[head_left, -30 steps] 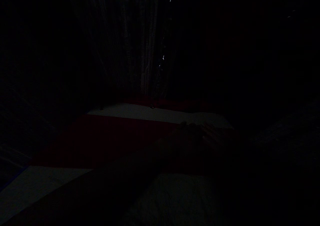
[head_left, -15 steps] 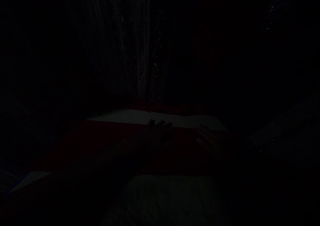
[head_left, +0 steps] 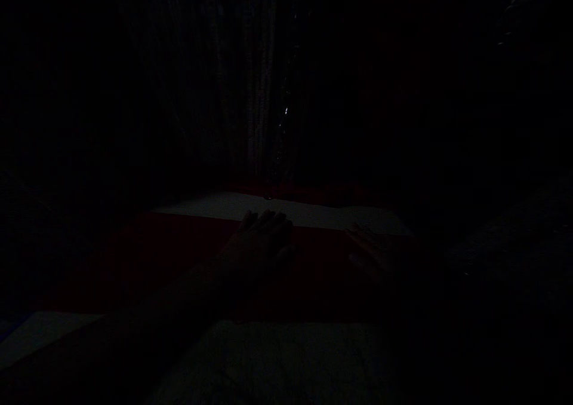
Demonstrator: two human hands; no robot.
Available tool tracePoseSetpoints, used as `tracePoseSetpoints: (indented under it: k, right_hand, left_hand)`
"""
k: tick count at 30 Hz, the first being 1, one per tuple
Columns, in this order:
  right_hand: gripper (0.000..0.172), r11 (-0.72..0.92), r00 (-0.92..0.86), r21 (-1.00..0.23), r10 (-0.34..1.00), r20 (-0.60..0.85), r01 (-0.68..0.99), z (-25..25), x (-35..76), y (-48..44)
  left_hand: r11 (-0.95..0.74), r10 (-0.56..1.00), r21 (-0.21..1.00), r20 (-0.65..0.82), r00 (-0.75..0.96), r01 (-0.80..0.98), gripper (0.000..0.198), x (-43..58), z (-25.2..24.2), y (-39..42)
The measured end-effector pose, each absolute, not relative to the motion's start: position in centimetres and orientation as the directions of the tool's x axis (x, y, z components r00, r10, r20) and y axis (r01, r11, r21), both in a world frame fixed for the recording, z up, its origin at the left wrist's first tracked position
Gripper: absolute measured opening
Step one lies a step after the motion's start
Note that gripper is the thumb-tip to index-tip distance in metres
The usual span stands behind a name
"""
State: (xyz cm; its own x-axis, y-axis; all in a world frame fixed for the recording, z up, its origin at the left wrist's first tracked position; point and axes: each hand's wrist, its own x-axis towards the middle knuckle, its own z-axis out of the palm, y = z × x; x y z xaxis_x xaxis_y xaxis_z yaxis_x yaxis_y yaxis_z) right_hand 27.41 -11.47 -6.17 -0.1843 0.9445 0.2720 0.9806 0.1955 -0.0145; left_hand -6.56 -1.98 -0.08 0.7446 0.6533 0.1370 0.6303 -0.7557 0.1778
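Note:
The view is very dark. A red sheet-like piece (head_left: 179,249), cloth or paper, lies flat across a pale surface (head_left: 295,357) in front of me. My left hand (head_left: 262,241) rests palm down on the red piece, fingers stretched towards its far edge. To the right, my right hand (head_left: 369,247) lies on the same piece, its fingers extended and pointing up and left. Nothing shows in either hand. A pale strip (head_left: 308,214) runs along beyond the fingertips. Much of my right forearm is lost in shadow.
Beyond the pale strip is a dark red band (head_left: 322,196). Faint vertical folds, perhaps a hanging curtain (head_left: 257,94), rise behind it, with shiny glints (head_left: 285,115) beside them. A bluish edge (head_left: 15,326) shows at the lower left. Both sides are too dark to make out.
My left hand has moved a little to the left over the red piece. My right hand has shifted only slightly left.

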Motion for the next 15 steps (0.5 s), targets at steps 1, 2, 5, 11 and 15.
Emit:
tracePoseSetpoints:
  k: [1, 2, 5, 11, 15]
  right_hand:
    - [0.058, 0.213, -0.204, -0.001, 0.937, 0.283, 0.977, -6.1, 28.0, -11.8]
    - [0.055, 0.225, -0.219, 0.011, 0.932, 0.288, 0.974, -5.9, 28.6, -12.2]
    - [0.048, 0.241, -0.240, 0.033, 0.925, 0.296, 0.970, -5.5, 29.8, -13.1]
    - [0.054, 0.230, -0.228, 0.031, 0.923, 0.311, 0.973, -5.8, 29.2, -11.8]
    - [0.055, 0.228, -0.220, 0.011, 0.926, 0.306, 0.974, -6.3, 29.3, -11.1]
  left_hand:
    - [-0.757, 0.650, 0.186, 0.122, 0.750, 0.626, 0.070, -6.8, 0.0, -2.0]
    - [-0.761, 0.644, 0.195, 0.101, 0.759, 0.619, 0.071, -7.0, 0.1, -2.0]
    - [-0.766, 0.629, 0.215, 0.055, 0.775, 0.606, 0.076, -7.5, 0.5, -1.9]
    - [-0.770, 0.619, 0.222, 0.035, 0.785, 0.598, 0.080, -7.7, 0.7, -2.0]
    - [-0.769, 0.615, 0.228, 0.006, 0.789, 0.597, 0.080, -7.5, 0.6, -2.0]
